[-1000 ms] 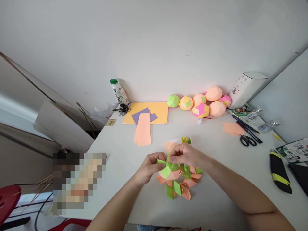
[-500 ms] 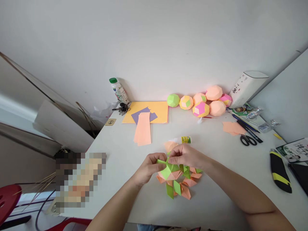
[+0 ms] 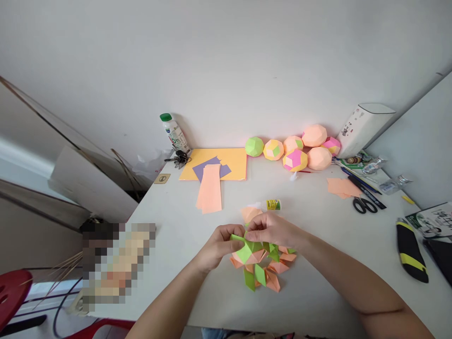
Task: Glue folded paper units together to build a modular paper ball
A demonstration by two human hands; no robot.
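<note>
Both my hands meet over a half-built paper model (image 3: 249, 253) of green and orange folded units, near the front of the white table (image 3: 318, 282). My left hand (image 3: 219, 245) grips its left side, fingers curled around a green flap. My right hand (image 3: 271, 228) pinches the top of the same model with thumb and fingers pressed together. Loose green and orange folded units (image 3: 265, 277) lie in a heap just below and right of the model. A small glue stick (image 3: 272, 204) lies just behind my hands.
Several finished paper balls (image 3: 294, 150) line the back wall beside a white box (image 3: 363, 127). Yellow, purple and orange paper sheets (image 3: 212, 179), a bottle (image 3: 173, 134) and keys (image 3: 179, 159) sit at the back left. Scissors (image 3: 363, 205), pens and a black-yellow case (image 3: 409, 252) lie right.
</note>
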